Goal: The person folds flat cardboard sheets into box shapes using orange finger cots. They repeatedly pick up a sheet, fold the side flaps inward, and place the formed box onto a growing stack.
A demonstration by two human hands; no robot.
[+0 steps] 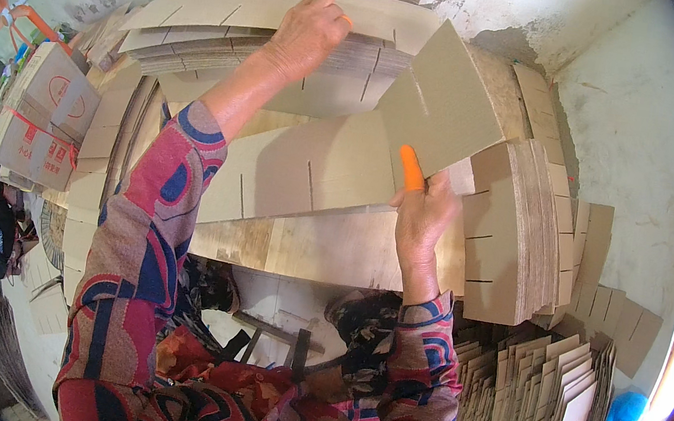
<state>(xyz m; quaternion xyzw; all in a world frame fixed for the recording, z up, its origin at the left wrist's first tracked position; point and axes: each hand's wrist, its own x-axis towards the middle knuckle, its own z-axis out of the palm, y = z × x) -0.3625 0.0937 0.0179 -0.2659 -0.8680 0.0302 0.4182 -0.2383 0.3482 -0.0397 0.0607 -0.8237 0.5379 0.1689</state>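
My right hand (426,214), with an orange finger cover on the thumb, is closed on a slotted cardboard strip (283,165). The strip lies slanted over the wooden table, and an upright cardboard panel (441,96) rises at its right end. Whether panel and strip are one bent piece, I cannot tell. Farther back, my left hand (313,33) has its fingers curled over a long slotted cardboard strip (210,11) on top of a stack (347,67). An orange cover shows on one of its fingers; the fingertips are partly hidden.
Slotted cardboard pieces (513,234) are stacked at the table's right end. More stand upright on the floor (532,407) at lower right. At left is a printed carton (43,116) beside cardboard sheets (114,122). Bare wooden tabletop (324,247) shows in front of me.
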